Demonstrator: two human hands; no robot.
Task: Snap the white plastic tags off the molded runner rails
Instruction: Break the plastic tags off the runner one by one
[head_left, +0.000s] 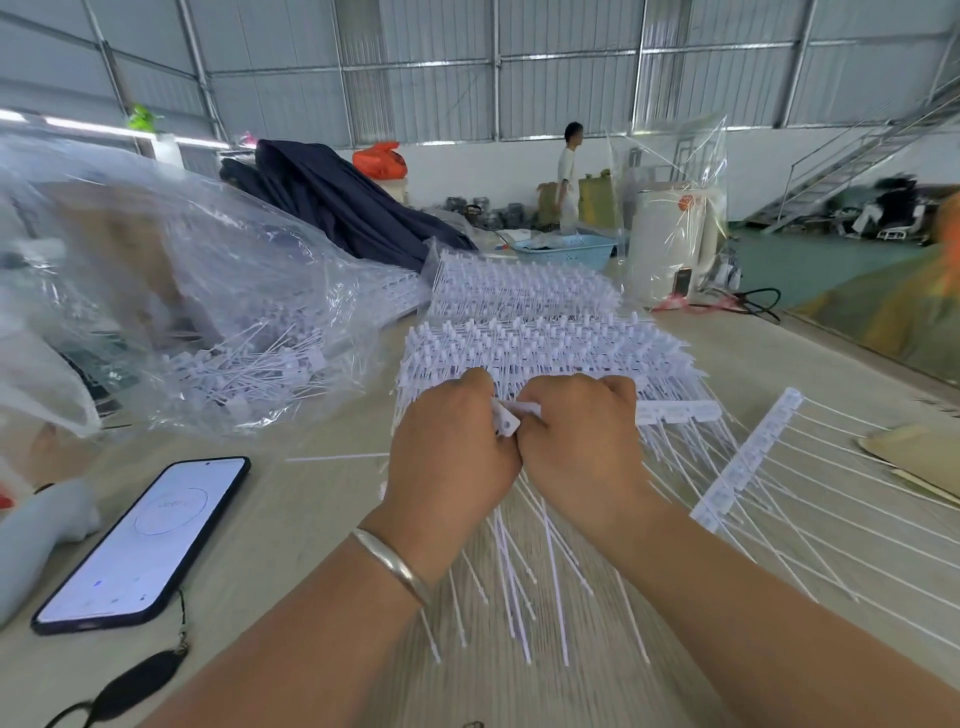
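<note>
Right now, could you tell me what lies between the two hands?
In the head view, a white tag sits between the left hand and right hand, both gripping it.

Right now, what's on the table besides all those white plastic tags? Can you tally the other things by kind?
Smartphone: 1
Clear plastic bags holding tags: 1
Blue plastic basket: 1
Black keyfob on a cord: 1
Silver bracelet, on the left wrist: 1
Total: 5
</note>
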